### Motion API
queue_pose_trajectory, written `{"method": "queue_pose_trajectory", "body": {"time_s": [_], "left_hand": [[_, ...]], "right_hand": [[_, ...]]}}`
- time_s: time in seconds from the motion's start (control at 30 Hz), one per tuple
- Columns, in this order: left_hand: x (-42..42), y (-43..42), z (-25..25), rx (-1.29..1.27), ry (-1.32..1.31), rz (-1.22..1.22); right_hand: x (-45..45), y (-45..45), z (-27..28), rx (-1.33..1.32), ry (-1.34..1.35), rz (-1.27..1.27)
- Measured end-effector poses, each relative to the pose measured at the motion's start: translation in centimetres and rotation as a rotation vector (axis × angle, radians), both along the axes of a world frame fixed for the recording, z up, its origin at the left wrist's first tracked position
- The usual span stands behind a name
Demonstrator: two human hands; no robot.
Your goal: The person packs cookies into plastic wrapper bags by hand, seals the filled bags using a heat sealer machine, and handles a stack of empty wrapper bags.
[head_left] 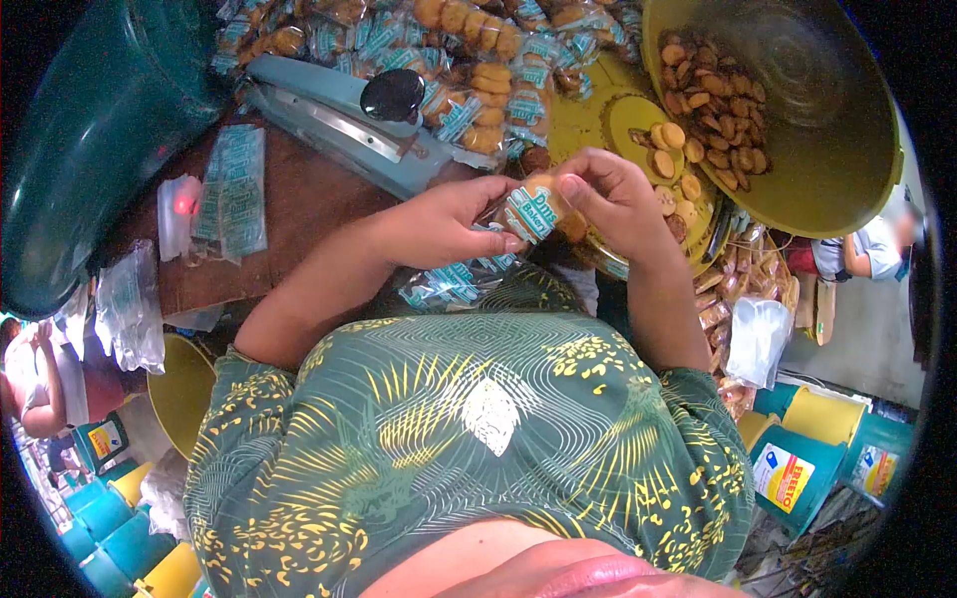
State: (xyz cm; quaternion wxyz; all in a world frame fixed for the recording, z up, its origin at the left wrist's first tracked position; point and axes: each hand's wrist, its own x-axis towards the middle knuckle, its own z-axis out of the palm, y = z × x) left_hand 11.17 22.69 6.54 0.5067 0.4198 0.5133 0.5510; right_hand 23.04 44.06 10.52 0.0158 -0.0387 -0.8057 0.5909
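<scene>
My left hand (464, 221) is closed around a small clear plastic bag (530, 213) with teal bakery print, held in front of my chest. A round golden cookie (541, 185) shows at the bag's upper end. There my right hand (616, 199) is closed, thumb and fingers pinched on what looks like a cookie; the fingers partly hide it. More printed bags (454, 286) lie just below my left hand. Right of my right hand, loose cookies (670, 149) rest on a yellow round lid.
A blue-grey bag sealer (339, 125) stands on the brown tabletop (214, 284). Packed cookie bags (488, 85) are heaped behind it. A tilted yellow tub (827, 130) holds many cookies. A dark green tub (90, 149) leans at left. Flat printed bags (231, 194) lie nearby. Other people are at both sides.
</scene>
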Motion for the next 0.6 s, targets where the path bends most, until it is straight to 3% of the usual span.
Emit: {"method": "queue_pose_trajectory", "body": {"time_s": [0.03,0.13,0.23,0.33,0.43,0.5,0.57,0.6], "left_hand": [[0.1,-0.1,0.1,-0.008,0.028,0.000],[0.3,0.1,0.2,0.018,0.035,0.012],[0.6,0.1,0.8,-0.009,0.022,-0.008],[1.0,0.2,0.5,-0.034,-0.086,-0.049],[0.8,0.1,0.2,-0.078,-0.162,-0.033],[0.7,-0.1,0.1,-0.101,-0.178,-0.013],[0.6,-0.3,0.0,-0.104,-0.187,-0.002],[0.5,-0.4,0.1,-0.102,-0.183,-0.017]], "right_hand": [[-0.1,-0.5,-0.1,-0.099,-0.016,-0.001],[-0.7,-1.4,0.1,0.346,0.475,0.048],[0.3,-2.3,0.4,0.458,0.211,-0.106],[0.6,-2.8,0.5,0.303,0.164,-0.170],[0.3,0.4,-0.5,0.627,0.321,-0.263],[0.5,4.2,-1.2,0.704,0.172,-0.583],[1.4,10.4,-3.3,1.170,0.034,-0.735],[2.2,12.1,-4.1,1.183,-0.123,-0.730]]}}
